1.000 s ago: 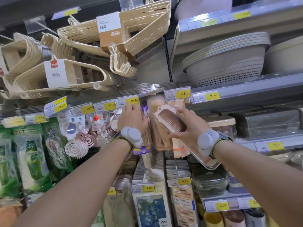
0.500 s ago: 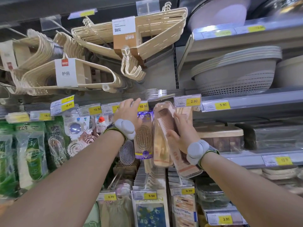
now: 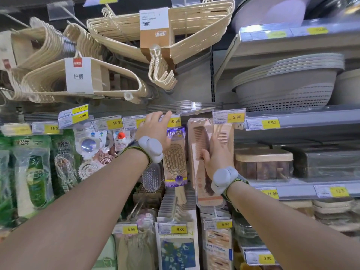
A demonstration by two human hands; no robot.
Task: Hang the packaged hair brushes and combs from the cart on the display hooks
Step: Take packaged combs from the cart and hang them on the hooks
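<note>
**Comb pack at the hook row in the right hand; left hand on the price strip**

1. Right hand [image 3: 216, 154]: the grip is closed on a tall, clear-fronted comb pack [image 3: 200, 145] with a peach backing card and a brown wide-toothed comb inside. The thumb lies across the front of the pack near its right edge and the fingers run up behind it. The pack stands upright, raised in front of the display.

2. Position of the pack: its top edge sits just under the price strip, between the yellow 10.90 price tag [image 3: 174, 121] and the yellow 2.90 price tag [image 3: 236, 117]. Whether its hang hole is on a hook cannot be told.

3. Left hand [image 3: 153, 127]: the grip is slack and holds nothing. Its fingers are nearly straight, with the tips resting on the price strip at the left edge of the 10.90 tag.

4. Adjoining stock: an oval wooden-pinned hair brush in a purple-labelled pack [image 3: 174, 158] hangs just to the left of the comb pack. A second peach pack of fine combs [image 3: 224, 135] hangs directly behind the right hand's fingers.

5. Surroundings: bundles of beige plastic clothes hangers [image 3: 120, 34] hang above. Stacked grey perforated basins [image 3: 288, 84] stand on the shelf to the upper right.

6. Each wrist carries a grey rounded band device [image 3: 153, 150].
</note>
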